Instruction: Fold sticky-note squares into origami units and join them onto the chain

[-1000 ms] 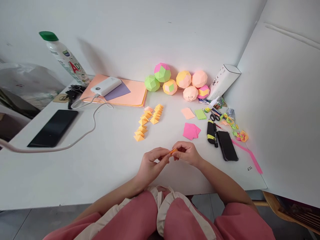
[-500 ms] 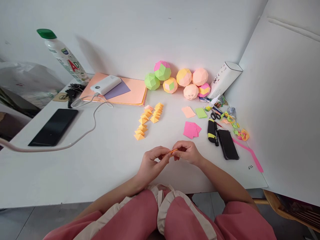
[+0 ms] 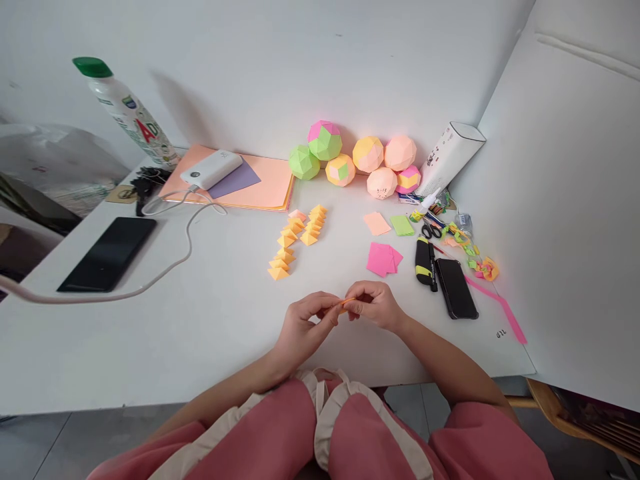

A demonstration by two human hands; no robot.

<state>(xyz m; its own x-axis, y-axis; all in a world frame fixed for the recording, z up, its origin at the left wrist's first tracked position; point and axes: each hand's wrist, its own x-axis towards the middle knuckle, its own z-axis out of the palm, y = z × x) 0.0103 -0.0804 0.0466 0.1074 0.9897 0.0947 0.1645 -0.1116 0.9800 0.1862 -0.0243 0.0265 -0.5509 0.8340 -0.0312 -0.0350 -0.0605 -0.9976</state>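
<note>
A small orange paper piece (image 3: 347, 302) is pinched between both hands over the front of the white table. My left hand (image 3: 309, 327) grips its left side with thumb and fingers. On the right side, my right hand (image 3: 374, 305) pinches it, fingers curled. Much of the piece is covered by the fingertips. Beyond my left hand stand rows of folded orange paper pieces (image 3: 286, 256), with one pink piece (image 3: 297, 215) at the back. Past my right hand lie pink paper squares (image 3: 383, 259), peach squares (image 3: 377, 224) and green squares (image 3: 402, 225).
Several faceted paper balls (image 3: 368, 155) rest by the wall. At right are a black phone (image 3: 456, 289), a cutter (image 3: 423, 261), scissors (image 3: 431, 231) and paper scraps. A tablet (image 3: 109, 255), cable, power bank (image 3: 212, 170) and bottle (image 3: 135, 120) are at left.
</note>
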